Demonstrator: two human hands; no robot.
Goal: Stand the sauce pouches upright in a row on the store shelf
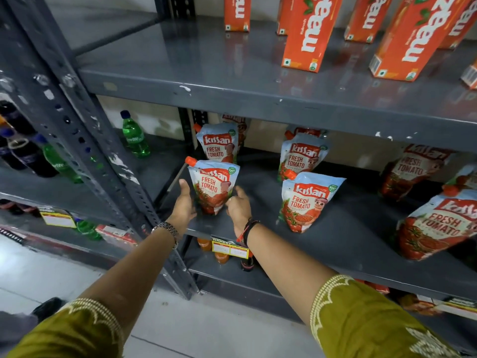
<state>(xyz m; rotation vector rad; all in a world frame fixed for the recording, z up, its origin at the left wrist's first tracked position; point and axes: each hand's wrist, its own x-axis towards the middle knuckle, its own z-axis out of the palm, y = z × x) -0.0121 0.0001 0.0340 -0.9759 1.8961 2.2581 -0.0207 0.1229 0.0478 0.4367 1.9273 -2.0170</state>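
Several blue-and-red tomato sauce pouches with orange caps stand on the grey middle shelf (348, 236). The front-left sauce pouch (213, 188) stands upright near the shelf's left end. My left hand (184, 204) presses its lower left side and my right hand (238, 206) its lower right side, so both cup its base. Another pouch (218, 146) stands right behind it. Two pouches (307, 201) (299, 156) stand one behind the other in the middle. At the right, a leaning pouch (436, 229) and one behind it (410, 169) are partly cut off.
Orange juice cartons (304, 34) stand on the shelf above. A grey slotted upright post (85, 130) rises just left of my left hand. Beyond it are green bottles (135, 136) and dark bottles (20, 151). Yellow price tags (229, 249) hang on the shelf's front edge, with small bottles below.
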